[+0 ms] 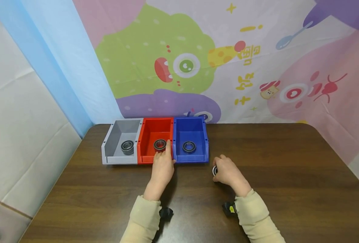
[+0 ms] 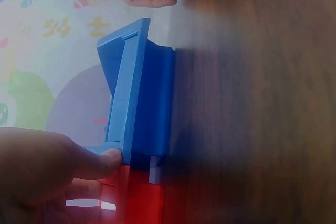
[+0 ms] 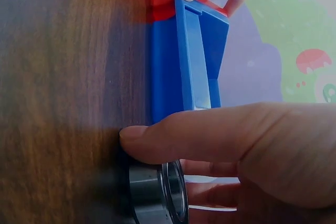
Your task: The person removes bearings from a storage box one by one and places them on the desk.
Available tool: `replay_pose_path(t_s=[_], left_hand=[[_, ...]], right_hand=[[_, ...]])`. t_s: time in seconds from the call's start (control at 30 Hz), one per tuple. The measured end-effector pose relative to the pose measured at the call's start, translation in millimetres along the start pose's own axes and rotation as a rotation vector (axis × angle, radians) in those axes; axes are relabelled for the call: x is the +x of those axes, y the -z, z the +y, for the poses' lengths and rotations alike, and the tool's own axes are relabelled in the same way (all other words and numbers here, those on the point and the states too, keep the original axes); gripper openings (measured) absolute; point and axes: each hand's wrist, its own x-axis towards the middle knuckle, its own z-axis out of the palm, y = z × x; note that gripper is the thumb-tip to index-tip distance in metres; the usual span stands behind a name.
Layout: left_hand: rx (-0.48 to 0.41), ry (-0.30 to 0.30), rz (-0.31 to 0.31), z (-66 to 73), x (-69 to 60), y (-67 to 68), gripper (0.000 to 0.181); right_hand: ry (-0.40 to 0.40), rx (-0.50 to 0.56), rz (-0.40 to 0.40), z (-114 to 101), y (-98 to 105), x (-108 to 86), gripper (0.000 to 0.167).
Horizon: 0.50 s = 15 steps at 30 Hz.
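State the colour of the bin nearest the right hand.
That bin is blue, shown best in the head view.

A cartoon-printed cloth (image 1: 225,77) hangs at twelve o'clock, behind the brown table (image 1: 273,152). A pale wall (image 1: 18,128) stands at nine o'clock.

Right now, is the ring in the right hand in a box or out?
Out: in the head view, the right hand grips the ring to the right of the blue box.

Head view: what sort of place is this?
Probably a simple indoor workspace: a wood-grain table, a cartoon-printed cloth hanging behind it, and a gray bin, red bin and blue bin side by side.
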Motion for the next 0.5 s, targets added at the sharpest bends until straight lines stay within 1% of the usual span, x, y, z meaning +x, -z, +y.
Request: replay_pose_path(t_s=[0.33, 0.5], left_hand=[[0.004, 0.002, -0.007, -0.2, 0.5, -0.4, 0.072], [0.002, 0.005, -0.010, -0.8, 0.5, -1.0, 0.072]], right_hand=[[0.026, -0.025, 0.020, -1.5, -0.2, -1.2, 0.036], [0.026, -0.028, 0.017, -1.8, -0.3, -0.6, 0.038]])
